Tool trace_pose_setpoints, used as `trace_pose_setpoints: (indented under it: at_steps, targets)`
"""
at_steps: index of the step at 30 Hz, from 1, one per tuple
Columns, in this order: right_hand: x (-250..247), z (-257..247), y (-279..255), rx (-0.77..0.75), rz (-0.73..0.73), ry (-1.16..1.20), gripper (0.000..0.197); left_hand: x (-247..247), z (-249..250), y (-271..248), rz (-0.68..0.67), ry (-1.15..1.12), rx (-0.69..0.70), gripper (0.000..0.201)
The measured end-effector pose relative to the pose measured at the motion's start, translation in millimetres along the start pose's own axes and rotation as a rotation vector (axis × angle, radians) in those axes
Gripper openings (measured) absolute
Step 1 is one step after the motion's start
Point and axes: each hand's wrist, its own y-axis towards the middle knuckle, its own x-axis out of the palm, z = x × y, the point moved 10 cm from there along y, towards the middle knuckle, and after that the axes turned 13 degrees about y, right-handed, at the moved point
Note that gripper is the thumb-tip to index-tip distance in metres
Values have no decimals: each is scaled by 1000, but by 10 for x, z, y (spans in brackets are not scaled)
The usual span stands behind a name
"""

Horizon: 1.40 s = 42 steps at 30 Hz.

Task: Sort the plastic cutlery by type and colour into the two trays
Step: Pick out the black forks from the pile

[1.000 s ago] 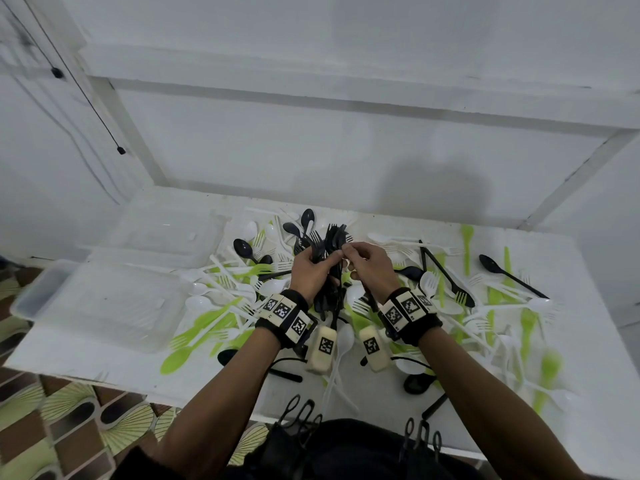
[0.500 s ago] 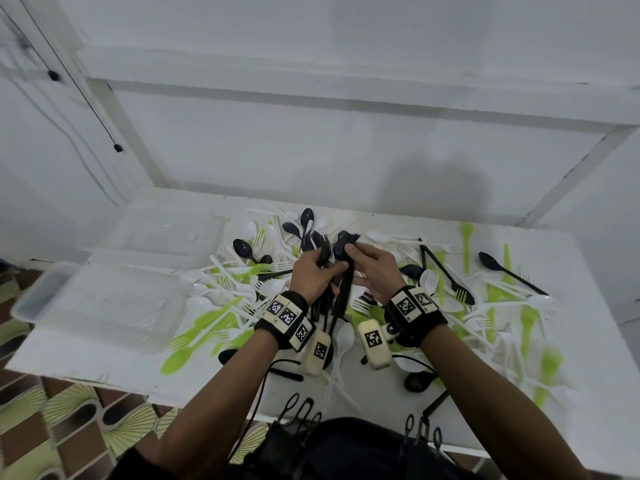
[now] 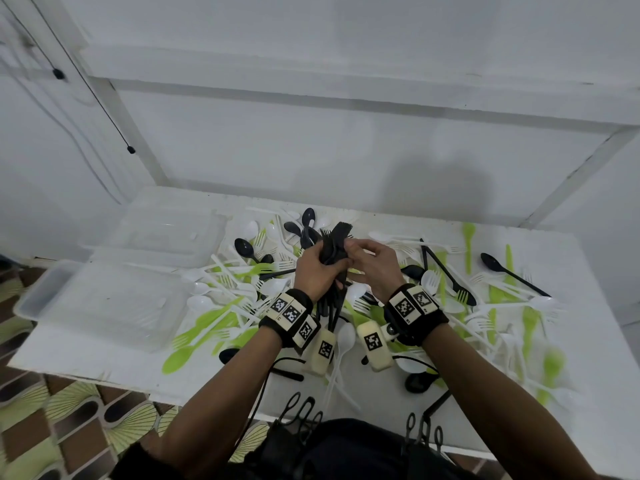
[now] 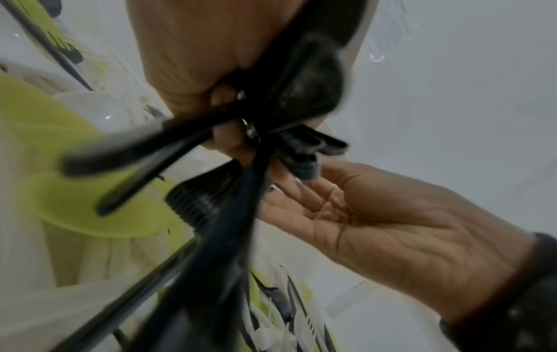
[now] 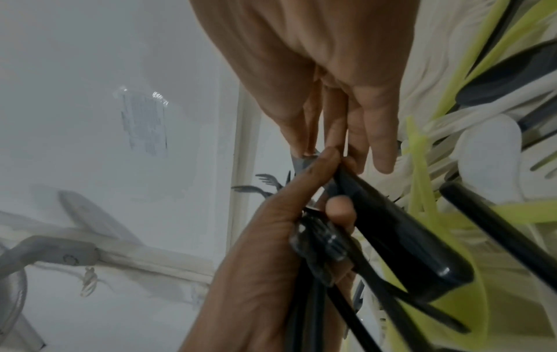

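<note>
**Black cutlery bundle held over mid-bench pile**

White bench (image 3: 104, 358) against white walls; patterned tile floor (image 3: 52, 410) at the left edge. Two clear trays (image 3: 104, 306) sit at the bench's left end, near one and far one (image 3: 166, 233); contents hard to tell. Loose white, green and black cutlery (image 3: 242, 299) covers the middle and right. Left hand (image 3: 313, 271) is curled round a bundle of black cutlery (image 3: 334, 244); right hand (image 3: 375, 268) pinches its top with fingertips.

White table (image 3: 588, 341) set against a white wall (image 3: 311, 150). Above table, a white ledge (image 3: 346, 98). Left of table, a black cord (image 3: 93, 95); below it, patterned floor (image 3: 69, 427).
</note>
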Motion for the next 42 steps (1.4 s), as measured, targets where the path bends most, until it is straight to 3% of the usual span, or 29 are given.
trace_pose_setpoints:
  at_steps: [4,7,14,17,20,23,25,29,33,35,37,39,42]
  targets:
    - [56,45,2,134,-68,30,34,63,21,-20,-127,-91,-43,25]
    - [192,25,-59,188,-195,-4,29,79,88,-22,-236,-101,-17,33]
    - [183,-45,-13,178,-203,82,43,26,155,-48,-222,-103,27,36]
    - [104,-82,40,122,-100,130,49,79,179,-48,-232,-24,56,31]
    - [26,-92,65,66,21,92,37,58,139,-16,-161,105,52,14]
    - [-16,-129,89,26,94,45,40,34,94,-10,-65,241,55,19]
    - [-11,-143,96,-24,103,13,43,66,94,-16,-85,278,52,22]
    - [83,-123,23,-51,-20,45,48,111,108,-33,-204,46,-19,17]
    - [71,-211,-16,-179,-32,71,35,111,106,19,-253,-9,-22,28]
    - [-26,-343,1,-272,65,84,30,72,94,47,-202,-6,-27,33]
    - [-122,-516,35,-335,115,88,25,-95,53,75,-56,-23,-44,39]
    - [-112,-601,71,-300,47,46,22,-287,-36,91,97,-97,-79,41]
    - [60,-470,7,-168,-142,-81,26,-424,-139,110,200,-270,-146,37]
